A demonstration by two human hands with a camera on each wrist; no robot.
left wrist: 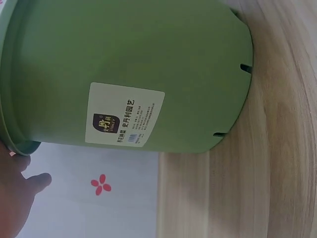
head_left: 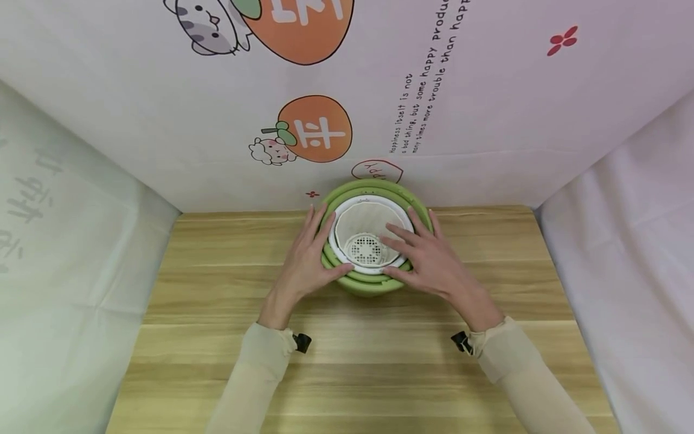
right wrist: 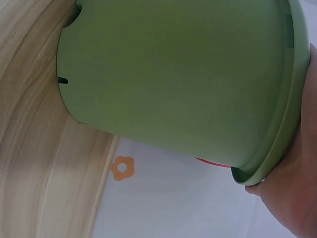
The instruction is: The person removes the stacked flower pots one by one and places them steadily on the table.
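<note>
A stack of nested flower pots stands upright on the wooden table: a green pot (head_left: 370, 287) outside and a white pot (head_left: 364, 216) with a perforated bottom innermost. My left hand (head_left: 309, 259) rests on the left side of the rims, fingers spread and thumb near the white rim. On the right side lies my right hand (head_left: 434, 256), its thumb at the front rim and two fingers reaching over the white pot's opening. The outer green pot (left wrist: 148, 44) carries a white label (left wrist: 124, 114) in the left wrist view. Its rim (right wrist: 285, 134) touches my right hand in the right wrist view.
The wooden table (head_left: 368, 374) extends in front of the pots and to both sides. Close behind them rises a white printed cloth (head_left: 461, 175). White cloth walls (head_left: 70, 241) stand on the left and right.
</note>
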